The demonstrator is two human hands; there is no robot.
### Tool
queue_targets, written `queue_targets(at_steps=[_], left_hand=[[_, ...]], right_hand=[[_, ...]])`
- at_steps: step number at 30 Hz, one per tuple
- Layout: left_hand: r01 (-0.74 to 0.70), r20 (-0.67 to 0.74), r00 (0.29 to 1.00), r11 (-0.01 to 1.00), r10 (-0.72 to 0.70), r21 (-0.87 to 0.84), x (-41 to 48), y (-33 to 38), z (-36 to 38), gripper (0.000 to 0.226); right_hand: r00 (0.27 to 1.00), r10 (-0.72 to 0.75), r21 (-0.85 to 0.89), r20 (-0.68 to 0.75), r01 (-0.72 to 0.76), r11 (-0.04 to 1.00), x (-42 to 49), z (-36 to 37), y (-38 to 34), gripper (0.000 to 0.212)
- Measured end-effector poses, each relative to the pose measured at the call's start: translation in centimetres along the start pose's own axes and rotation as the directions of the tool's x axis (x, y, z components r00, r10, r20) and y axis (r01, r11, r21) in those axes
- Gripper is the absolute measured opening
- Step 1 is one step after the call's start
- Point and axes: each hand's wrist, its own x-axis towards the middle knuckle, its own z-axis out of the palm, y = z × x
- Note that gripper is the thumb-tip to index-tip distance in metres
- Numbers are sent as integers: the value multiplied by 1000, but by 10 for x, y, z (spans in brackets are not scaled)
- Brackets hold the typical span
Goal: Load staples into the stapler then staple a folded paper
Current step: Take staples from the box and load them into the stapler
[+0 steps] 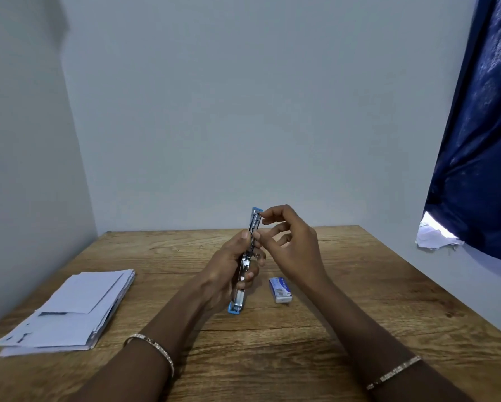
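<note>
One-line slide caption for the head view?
Left hand grips the opened blue stapler over the wooden table, right hand at its top end; staple box beside, paper stack left.

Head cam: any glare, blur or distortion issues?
Head view: dim, even light, no hard shadows. Head view: blown-out patch under the curtain, right side. Head view: wide-angle bows the wall corner and curtain edge. Head view: small glint on the stapler; paper stack slightly soft.

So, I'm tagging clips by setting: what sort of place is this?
Likely a plain home or office corner: a wooden desk against bare walls, a dark blue curtain at the right, and a stack of papers.
</note>
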Motion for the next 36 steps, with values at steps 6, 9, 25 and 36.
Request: queue_targets(at_steps=[6, 9, 25, 36], left_hand=[[-41, -13, 999, 999, 42, 11, -4, 4, 6, 34], [-42, -21, 999, 998, 43, 39, -6, 4, 8, 33], [-60, 18, 998, 995, 59, 78, -7, 6, 5, 38], [29, 26, 999, 998, -30, 51, -6, 6, 12, 38]], right_hand=[[999, -40, -22, -6, 40, 999, -2, 0, -3, 27], [999, 35, 35, 33, -36, 999, -3, 4, -3, 27], [998, 65, 70, -13, -64, 996, -2, 11, 5, 21], [993, 58, -37, -101, -62, 997, -9, 16, 1, 14]])
